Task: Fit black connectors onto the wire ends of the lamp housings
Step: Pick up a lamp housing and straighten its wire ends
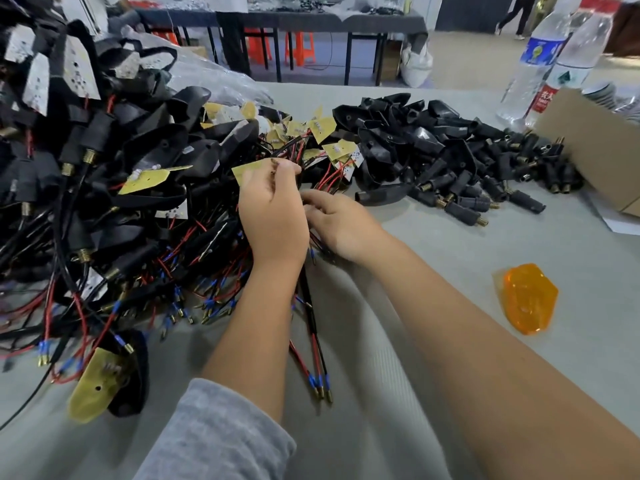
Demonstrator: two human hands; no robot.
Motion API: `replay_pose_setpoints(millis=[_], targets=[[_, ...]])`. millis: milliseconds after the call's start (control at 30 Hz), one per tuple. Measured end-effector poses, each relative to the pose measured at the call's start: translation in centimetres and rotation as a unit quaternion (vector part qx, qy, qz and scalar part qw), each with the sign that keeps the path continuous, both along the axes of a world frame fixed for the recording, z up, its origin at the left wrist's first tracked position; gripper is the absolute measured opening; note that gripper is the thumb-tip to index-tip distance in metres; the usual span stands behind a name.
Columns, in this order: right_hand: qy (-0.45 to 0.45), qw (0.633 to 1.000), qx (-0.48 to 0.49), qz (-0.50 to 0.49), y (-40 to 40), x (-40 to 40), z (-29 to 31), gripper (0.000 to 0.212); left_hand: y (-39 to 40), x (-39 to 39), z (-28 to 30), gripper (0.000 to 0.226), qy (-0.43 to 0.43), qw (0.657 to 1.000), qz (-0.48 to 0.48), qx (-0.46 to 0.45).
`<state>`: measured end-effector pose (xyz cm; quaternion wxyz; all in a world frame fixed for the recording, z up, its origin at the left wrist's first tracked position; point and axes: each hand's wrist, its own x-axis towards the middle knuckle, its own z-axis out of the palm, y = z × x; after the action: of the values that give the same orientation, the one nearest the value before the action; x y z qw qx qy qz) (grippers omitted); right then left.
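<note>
Head cam: grey table (433,244) buried in wired lamp housings (114,174) at left; loose black connectors (460,161) heaped right; left hand (273,213) pinching a yellow board (247,172); right hand (341,221) curled on wires (313,327), grip unclear; orange lens (528,297), water bottles (554,60), more tables behind.

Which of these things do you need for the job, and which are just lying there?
For the job:
wires
yellow board, in the left hand
black housings
black connectors
right hand, on the wires

Just lying about:
orange lens
water bottles
cardboard box
</note>
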<state>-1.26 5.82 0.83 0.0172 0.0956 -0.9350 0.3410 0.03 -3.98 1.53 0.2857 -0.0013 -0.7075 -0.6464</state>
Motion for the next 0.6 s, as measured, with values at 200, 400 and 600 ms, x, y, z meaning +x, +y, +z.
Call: replay_pose_setpoints(millis=[200, 400, 600], targets=[[0.017, 0.991, 0.079, -0.107, -0.6, -1.0, 0.4, 0.018, 0.0, 0.2, 0.8, 0.021, 0.010, 0.999, 0.007, 0.042], [0.067, 0.978, -0.066, -0.187, 0.3, -0.8, -0.2, 0.006, -0.1, 0.4, 1.1, 0.022, 0.011, 0.999, -0.028, 0.034], [0.084, 0.929, -0.320, -0.164, 1.5, 1.0, 1.3, 0.013, 0.3, 0.6, 0.8, 0.048, -0.027, 0.994, -0.041, -0.095]])
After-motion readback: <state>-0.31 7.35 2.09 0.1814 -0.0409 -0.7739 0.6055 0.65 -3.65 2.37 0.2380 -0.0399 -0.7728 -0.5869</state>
